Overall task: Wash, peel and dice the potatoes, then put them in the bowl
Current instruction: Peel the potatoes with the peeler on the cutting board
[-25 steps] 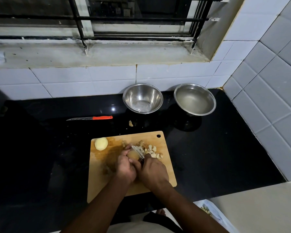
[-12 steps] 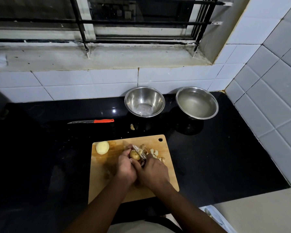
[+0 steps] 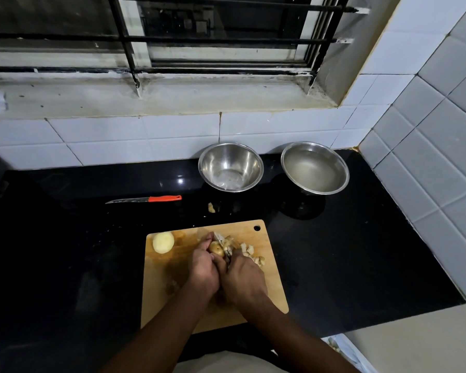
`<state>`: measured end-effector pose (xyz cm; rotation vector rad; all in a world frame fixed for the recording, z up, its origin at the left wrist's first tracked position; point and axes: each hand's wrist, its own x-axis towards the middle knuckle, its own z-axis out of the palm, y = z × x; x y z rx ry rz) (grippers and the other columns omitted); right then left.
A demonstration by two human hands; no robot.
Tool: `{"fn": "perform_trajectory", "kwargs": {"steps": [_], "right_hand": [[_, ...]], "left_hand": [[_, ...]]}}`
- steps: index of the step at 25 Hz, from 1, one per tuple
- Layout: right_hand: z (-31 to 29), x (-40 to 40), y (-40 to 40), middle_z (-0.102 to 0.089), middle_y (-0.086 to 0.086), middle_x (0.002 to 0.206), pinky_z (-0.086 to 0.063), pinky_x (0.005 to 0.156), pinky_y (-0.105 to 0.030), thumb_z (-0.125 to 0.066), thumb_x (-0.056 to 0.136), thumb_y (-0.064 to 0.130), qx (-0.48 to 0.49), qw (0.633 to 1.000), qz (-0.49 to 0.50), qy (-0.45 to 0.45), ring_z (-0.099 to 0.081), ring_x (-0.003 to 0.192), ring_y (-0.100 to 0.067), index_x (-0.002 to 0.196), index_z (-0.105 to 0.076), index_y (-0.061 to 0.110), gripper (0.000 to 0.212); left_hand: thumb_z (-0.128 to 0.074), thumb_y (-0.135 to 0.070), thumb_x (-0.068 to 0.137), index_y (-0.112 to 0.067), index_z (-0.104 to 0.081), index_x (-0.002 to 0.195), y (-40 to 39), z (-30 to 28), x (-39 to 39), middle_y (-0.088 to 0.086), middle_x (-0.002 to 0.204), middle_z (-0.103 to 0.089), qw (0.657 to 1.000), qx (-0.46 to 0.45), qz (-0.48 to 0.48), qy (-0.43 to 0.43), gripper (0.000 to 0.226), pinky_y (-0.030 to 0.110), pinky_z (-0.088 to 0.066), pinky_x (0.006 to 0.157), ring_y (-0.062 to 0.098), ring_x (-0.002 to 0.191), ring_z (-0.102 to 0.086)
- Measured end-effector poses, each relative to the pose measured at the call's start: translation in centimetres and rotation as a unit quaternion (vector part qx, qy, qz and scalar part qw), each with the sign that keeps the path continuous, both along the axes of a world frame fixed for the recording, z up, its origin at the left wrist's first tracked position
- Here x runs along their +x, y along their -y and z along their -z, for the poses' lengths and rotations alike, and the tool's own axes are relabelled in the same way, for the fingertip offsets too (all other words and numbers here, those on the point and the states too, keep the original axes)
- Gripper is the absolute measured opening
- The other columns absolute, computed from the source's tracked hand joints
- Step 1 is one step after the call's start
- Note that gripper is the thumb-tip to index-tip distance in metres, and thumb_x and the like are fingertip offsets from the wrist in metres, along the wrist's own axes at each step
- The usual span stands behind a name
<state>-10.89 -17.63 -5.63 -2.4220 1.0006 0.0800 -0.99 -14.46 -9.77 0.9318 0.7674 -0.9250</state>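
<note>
- Black glossy surface under dim light, white tiled wall and a barred window behind; all places below are given relative to the cutting board.
- Near edge of the board: both forearms come in from below and meet over its middle.
- Left hand: fingers curled round a small unpeeled potato, held just above the board's centre. Potato's long axis cannot be told; most of it is hidden by the fingers.
- Right hand: clenched on a tool, apparently a peeler or small blade, whose working end touches the potato's right side. Exact tool type too small to tell.
- Key relation: potato lies directly ahead of both hands, left hand nearer and bearing it, right hand working from its right flank.
- Right of the hands on the board: a pile of pale cut pieces or peelings; which, I cannot tell.
- Board's far-left corner: one peeled potato, apart from the hands.
- Beyond the board: a small scrap on the surface, then an orange-handled knife far-left, untouched.
- Farthest, against the wall: two steel bowls, left bowl nearly empty, right bowl apparently holding water.
- Judgement: peeling stage; no potato pieces in either bowl yet.
</note>
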Motion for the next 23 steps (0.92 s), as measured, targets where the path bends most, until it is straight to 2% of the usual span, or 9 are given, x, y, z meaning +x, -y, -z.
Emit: {"fn": "perform_trajectory", "kwargs": {"steps": [2,4,7,10,13,15,18,21,23], "right_hand": [[-0.1,0.0,-0.2,-0.066,-0.011,0.112,-0.046,0.084,-0.036,-0.023,0.098,0.066,0.009,1.000,0.005,0.003,-0.063,0.103,-0.028,0.123,-0.050,0.013,0.064],[-0.1,0.2,-0.2,-0.067,-0.011,0.110,-0.046,0.083,-0.037,-0.022,0.099,0.065,0.011,1.000,0.008,-0.002,-0.063,0.101,-0.029,0.122,-0.050,0.014,0.063],[-0.3,0.2,-0.3,-0.067,-0.010,0.108,-0.046,0.080,-0.036,-0.020,0.099,0.064,0.004,1.000,0.010,-0.015,-0.064,0.099,-0.028,0.122,-0.050,0.013,0.064],[-0.2,0.0,-0.5,-0.068,-0.009,0.107,-0.046,0.078,-0.035,-0.020,0.101,0.061,-0.009,1.000,0.010,-0.023,-0.064,0.098,-0.026,0.121,-0.051,0.013,0.061],[-0.3,0.0,-0.6,-0.068,-0.008,0.108,-0.046,0.080,-0.034,-0.021,0.104,0.053,-0.027,0.999,-0.010,-0.042,-0.064,0.098,-0.025,0.117,-0.054,0.016,0.051],[-0.5,-0.1,-0.7,-0.068,-0.007,0.106,-0.047,0.081,-0.035,-0.021,0.104,0.053,-0.018,0.999,-0.008,-0.042,-0.063,0.096,-0.023,0.113,-0.055,0.017,0.051],[-0.2,-0.4,-0.7,-0.067,-0.007,0.106,-0.048,0.082,-0.036,-0.022,0.099,0.065,0.027,0.999,0.035,-0.028,-0.062,0.098,-0.025,0.110,-0.058,0.017,0.062],[0.0,-0.5,-0.2,-0.066,-0.007,0.110,-0.047,0.081,-0.035,-0.027,0.090,0.078,0.039,0.997,0.065,-0.026,-0.062,0.103,-0.026,0.114,-0.057,0.016,0.072],[-0.3,-0.5,0.3,-0.066,-0.008,0.112,-0.047,0.080,-0.035,-0.031,0.087,0.081,0.038,0.997,0.063,-0.033,-0.062,0.105,-0.027,0.115,-0.056,0.015,0.076]], "left_hand": [[-0.054,-0.025,0.100,-0.019,-0.074,0.102,0.0,-0.1,0.1,0.012,0.098,-0.076,1.000,0.006,-0.003,0.008,0.020,0.016,-0.042,0.039,0.016,0.062,-0.053],[-0.052,-0.021,0.102,-0.019,-0.073,0.099,-0.1,-0.8,0.0,0.011,0.092,-0.074,1.000,0.011,-0.004,0.016,0.021,0.013,-0.034,0.031,0.011,0.046,-0.046],[-0.050,-0.020,0.102,-0.020,-0.074,0.098,-0.1,-0.6,-0.3,0.009,0.091,-0.069,0.999,0.023,0.000,0.032,0.024,0.016,-0.032,0.029,0.010,0.042,-0.041],[-0.052,-0.018,0.102,-0.015,-0.073,0.111,-0.2,-0.5,-0.7,0.005,0.075,-0.061,0.998,0.039,0.000,0.052,0.024,0.013,-0.027,0.028,0.010,0.038,-0.037],[-0.062,-0.019,0.097,-0.007,-0.073,0.097,-0.2,-1.6,-1.1,0.001,0.054,-0.060,0.994,0.064,0.030,0.085,0.016,0.016,-0.036,0.032,0.010,0.029,-0.045],[-0.068,-0.022,0.092,-0.009,-0.071,0.088,-0.2,-2.2,-1.6,0.003,0.060,-0.067,0.993,0.065,0.042,0.091,0.014,0.021,-0.047,0.043,0.013,0.040,-0.059],[-0.058,-0.018,0.098,-0.016,-0.069,0.086,-0.2,-2.8,-1.7,0.006,0.081,-0.063,0.998,0.023,0.006,0.063,0.017,0.018,-0.046,0.040,0.011,0.042,-0.059],[-0.051,-0.017,0.100,-0.020,-0.069,0.086,0.0,-2.8,-1.2,0.006,0.097,-0.067,0.998,0.011,-0.005,0.067,0.023,0.032,-0.051,0.063,0.023,0.080,-0.065],[-0.049,-0.015,0.100,-0.018,-0.068,0.087,0.1,-2.8,-1.2,0.006,0.100,-0.067,0.997,0.007,-0.003,0.076,0.024,0.036,-0.050,0.068,0.028,0.090,-0.063]]}}
